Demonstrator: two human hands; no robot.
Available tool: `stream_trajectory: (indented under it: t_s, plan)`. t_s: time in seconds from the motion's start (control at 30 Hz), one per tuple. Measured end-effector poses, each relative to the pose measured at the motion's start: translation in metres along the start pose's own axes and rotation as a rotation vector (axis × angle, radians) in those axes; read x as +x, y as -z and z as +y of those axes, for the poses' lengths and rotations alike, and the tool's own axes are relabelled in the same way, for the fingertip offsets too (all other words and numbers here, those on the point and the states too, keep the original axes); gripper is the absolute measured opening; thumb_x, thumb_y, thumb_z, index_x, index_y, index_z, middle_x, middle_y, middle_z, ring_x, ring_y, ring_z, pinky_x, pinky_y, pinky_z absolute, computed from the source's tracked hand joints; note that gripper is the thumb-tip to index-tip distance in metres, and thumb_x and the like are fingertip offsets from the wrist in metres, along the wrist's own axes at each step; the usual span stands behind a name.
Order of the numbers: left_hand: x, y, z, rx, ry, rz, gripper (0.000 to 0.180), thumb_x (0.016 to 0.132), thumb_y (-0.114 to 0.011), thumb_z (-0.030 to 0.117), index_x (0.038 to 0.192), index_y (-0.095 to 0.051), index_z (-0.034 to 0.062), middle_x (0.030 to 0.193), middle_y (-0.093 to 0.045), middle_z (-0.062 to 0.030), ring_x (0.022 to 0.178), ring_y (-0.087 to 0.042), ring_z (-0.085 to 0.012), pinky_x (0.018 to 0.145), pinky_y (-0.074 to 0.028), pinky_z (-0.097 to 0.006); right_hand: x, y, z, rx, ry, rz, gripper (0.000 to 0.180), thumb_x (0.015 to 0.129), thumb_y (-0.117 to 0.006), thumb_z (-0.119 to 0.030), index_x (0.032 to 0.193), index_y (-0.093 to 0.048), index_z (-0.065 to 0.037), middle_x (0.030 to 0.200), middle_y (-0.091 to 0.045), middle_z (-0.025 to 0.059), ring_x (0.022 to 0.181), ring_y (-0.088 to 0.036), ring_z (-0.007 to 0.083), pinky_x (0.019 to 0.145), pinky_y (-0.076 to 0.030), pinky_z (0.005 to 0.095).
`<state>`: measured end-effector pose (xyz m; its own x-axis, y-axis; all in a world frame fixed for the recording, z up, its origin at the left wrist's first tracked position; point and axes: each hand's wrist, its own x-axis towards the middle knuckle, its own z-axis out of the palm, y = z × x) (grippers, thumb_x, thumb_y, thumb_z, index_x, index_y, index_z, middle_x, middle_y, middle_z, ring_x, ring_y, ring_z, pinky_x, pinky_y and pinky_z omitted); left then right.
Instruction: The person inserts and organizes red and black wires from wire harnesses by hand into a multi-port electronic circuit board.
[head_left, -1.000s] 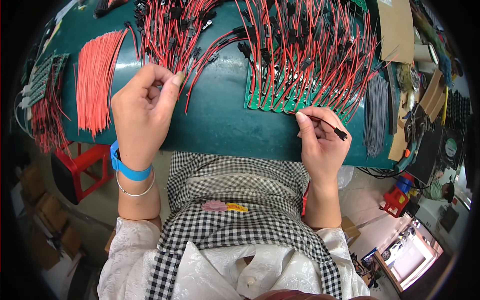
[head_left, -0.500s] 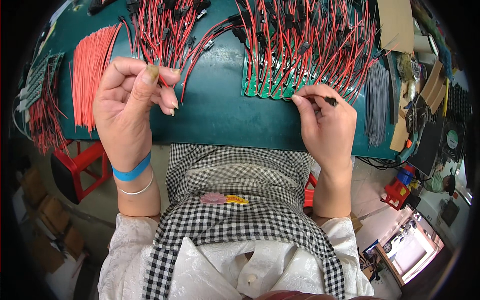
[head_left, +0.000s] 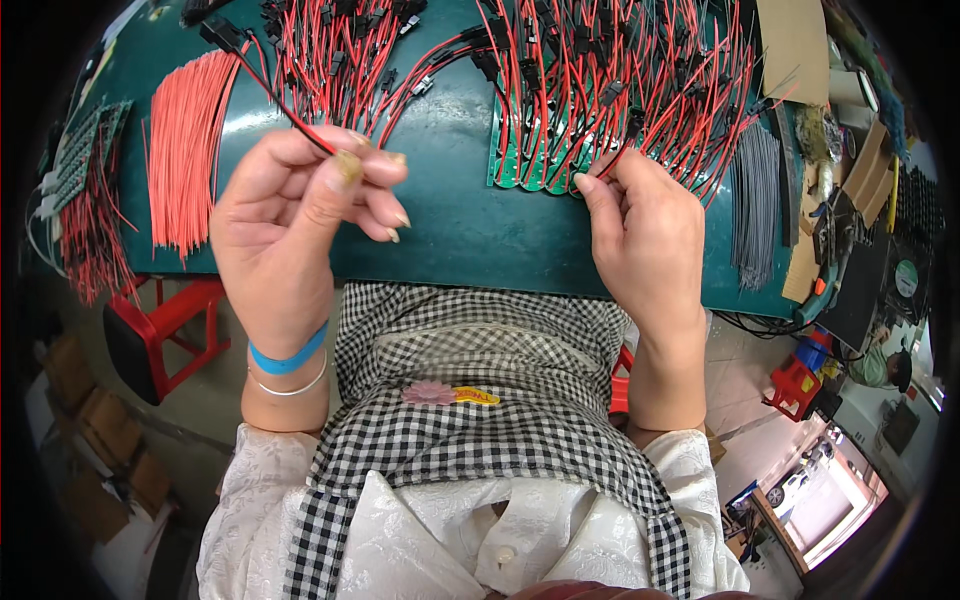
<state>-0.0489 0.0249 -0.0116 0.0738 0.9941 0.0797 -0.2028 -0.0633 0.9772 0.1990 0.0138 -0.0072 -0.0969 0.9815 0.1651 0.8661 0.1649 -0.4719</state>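
Between the thumb and fingers of my left hand [head_left: 290, 200] is a red-and-black wire lead [head_left: 290, 115]. The lead slants up and left to a black plug connector [head_left: 222, 35]. My right hand [head_left: 650, 220] is closed in a pinch at the near edge of a green circuit board panel [head_left: 508, 165]. From its fingertips a second wire lead [head_left: 612, 163] rises to a small black connector [head_left: 634, 124]. What the right fingertips touch on the board is partly hidden. Many leads with black connectors stand up from the panel behind this hand.
A pile of red-and-black leads [head_left: 330, 60] lies at the table's far middle. On the left are a bundle of red wires [head_left: 180, 150] and more wired boards [head_left: 80, 170]. Grey wires [head_left: 755, 200] and cardboard [head_left: 793, 50] lie on the right. A red-framed stool [head_left: 165, 335] stands below left.
My left hand has moved right and slightly down, and its lead and connector now stretch up-left. My right hand has shifted a little left, and its lead has swung from over the knuckles to above the fingers.
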Motion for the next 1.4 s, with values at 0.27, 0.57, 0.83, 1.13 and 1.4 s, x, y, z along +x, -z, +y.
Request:
stream_trajectory:
  t_s: [0.27, 0.57, 0.83, 1.13, 1.4]
  plan:
    - [-0.014, -0.036, 0.005, -0.010, 0.208, -0.165, 0.013, 0.098, -0.057, 0.004, 0.105, -0.062, -0.0047, 0.077, -0.066, -0.0095, 0.057, -0.058, -0.0083, 0.051, -0.047, -0.020, -0.002, -0.012, 0.000, 0.183, -0.218, 0.102, 0.023, 0.078, -0.077, -0.006, 0.076, -0.054, -0.003, 0.064, -0.058, 0.0105, 0.052, -0.057, 0.0251, 0.049, -0.046, 0.0341]
    - [-0.026, -0.051, -0.012, 0.014, 0.361, -0.454, 0.013, 0.097, -0.059, 0.007, 0.104, -0.065, -0.0032, 0.083, -0.067, -0.0065, 0.065, -0.061, -0.0071, 0.056, -0.049, -0.020, -0.028, 0.014, -0.015, 1.302, -0.291, -0.176, 0.006, 0.084, -0.071, 0.005, 0.088, -0.067, 0.003, 0.100, -0.062, 0.0085, 0.073, -0.058, 0.0071, 0.065, -0.050, 0.0183]
    - [-0.032, -0.066, -0.020, 0.397, -0.048, -0.490, 0.005, 0.084, -0.069, 0.003, 0.089, -0.068, 0.0033, 0.073, -0.065, -0.0098, 0.061, -0.063, -0.0233, 0.054, -0.047, -0.032, -0.047, 0.023, -0.001, 0.784, -0.090, -0.163, 0.006, 0.078, -0.074, 0.003, 0.080, -0.069, 0.002, 0.078, -0.068, 0.0081, 0.066, -0.062, 0.0125, 0.058, -0.047, 0.0224]
    - [0.010, -0.026, -0.010, 1.083, -0.390, -0.042, 0.015, 0.075, -0.076, 0.003, 0.085, -0.064, 0.0036, 0.074, -0.060, -0.0091, 0.066, -0.058, -0.0271, 0.060, -0.048, -0.037, -0.038, -0.006, 0.032, 0.537, -0.190, 0.321, 0.006, 0.080, -0.073, 0.004, 0.082, -0.068, 0.002, 0.078, -0.066, 0.0081, 0.067, -0.062, 0.0159, 0.054, -0.048, 0.0253]
    - [0.023, -0.007, -0.017, 1.330, -0.363, -0.017, 0.020, 0.073, -0.079, 0.003, 0.081, -0.061, 0.0021, 0.077, -0.058, -0.0071, 0.075, -0.053, -0.0243, 0.067, -0.044, -0.036, -0.036, -0.009, 0.034, 0.395, -0.066, 0.276, 0.008, 0.078, -0.074, 0.004, 0.083, -0.068, 0.001, 0.077, -0.066, 0.0100, 0.068, -0.064, 0.0209, 0.059, -0.050, 0.0289]
